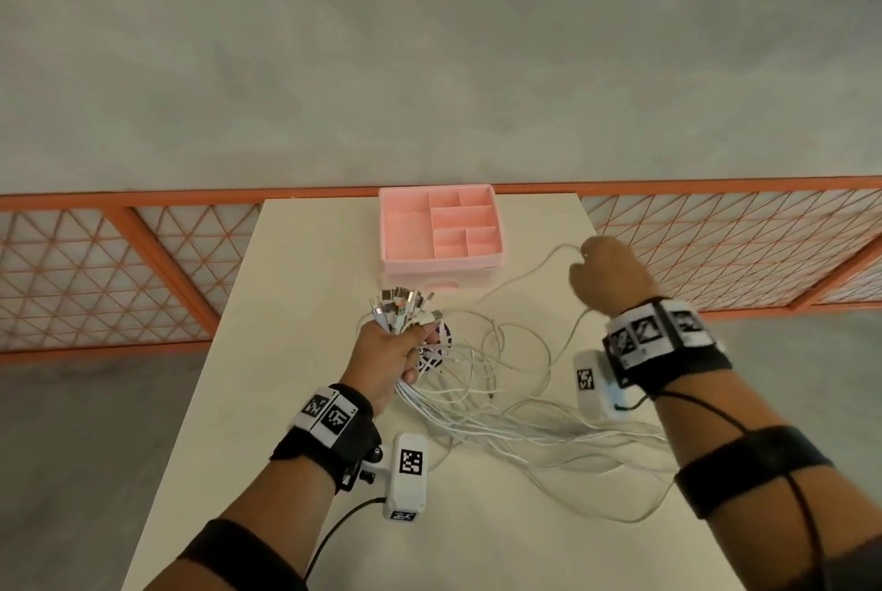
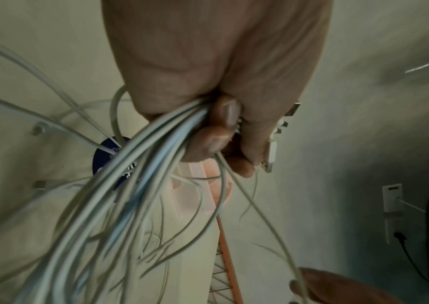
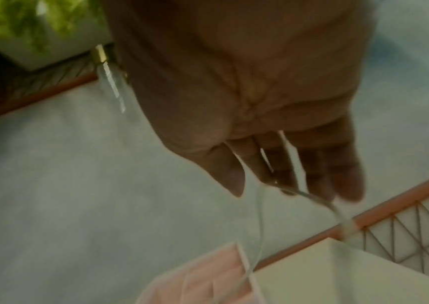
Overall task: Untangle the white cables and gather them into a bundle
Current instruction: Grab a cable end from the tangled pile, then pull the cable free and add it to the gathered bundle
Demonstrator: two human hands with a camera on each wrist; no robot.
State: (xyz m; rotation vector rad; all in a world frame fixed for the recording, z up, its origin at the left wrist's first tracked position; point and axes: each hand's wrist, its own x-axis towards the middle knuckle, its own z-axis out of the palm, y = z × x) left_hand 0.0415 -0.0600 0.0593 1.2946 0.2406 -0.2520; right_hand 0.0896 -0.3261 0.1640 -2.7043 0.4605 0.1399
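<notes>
My left hand (image 1: 401, 347) grips a thick bundle of white cables (image 1: 477, 418) just below their plugs (image 1: 401, 306), which stick up out of the fist. The left wrist view shows its fingers (image 2: 216, 142) curled round the strands (image 2: 130, 174). The loose lengths trail in loops over the white table (image 1: 310, 304) towards the right. My right hand (image 1: 606, 275) is raised at the far right and holds a single white cable (image 1: 534, 268) that sags back towards the bundle. In the blurred right wrist view this cable (image 3: 260, 216) passes between the fingers (image 3: 281, 164).
A pink compartment tray (image 1: 444, 262) stands at the table's far edge, behind the left hand. A round dark blue printed disc (image 1: 443, 336) lies under the cables. An orange mesh railing (image 1: 143, 256) runs beyond the table. The table's right edge lies under my right forearm.
</notes>
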